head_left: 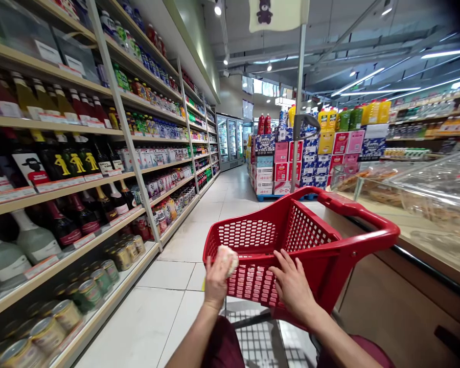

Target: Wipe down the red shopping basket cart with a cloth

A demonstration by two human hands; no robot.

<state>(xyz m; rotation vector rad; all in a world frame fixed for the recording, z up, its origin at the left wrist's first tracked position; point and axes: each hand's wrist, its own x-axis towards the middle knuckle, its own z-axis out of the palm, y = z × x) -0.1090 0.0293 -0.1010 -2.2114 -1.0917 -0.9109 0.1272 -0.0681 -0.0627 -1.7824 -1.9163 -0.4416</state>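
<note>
A red plastic shopping cart [341, 253] stands right in front of me, side-on, with its handle towards the right. My left hand [216, 282] is at the left end of the cart's near rim, closed around a crumpled whitish cloth [232, 259] with a hint of pink. Part of the cloth is hidden behind the fingers. My right hand [291, 278] lies against the near side wall, fingertips at the rim, fingers spread and holding nothing. Through the perforated walls, no goods show inside the basket.
Shelves of bottles [72, 110] and cans [90, 291] run along the left. A display case with clear covers [437, 189] stands close on the right. Ahead are stacked drink cartons [281, 171], a metal post [299, 76] and glass-door fridges [230, 138]. White floor tiles [164, 301] lie between.
</note>
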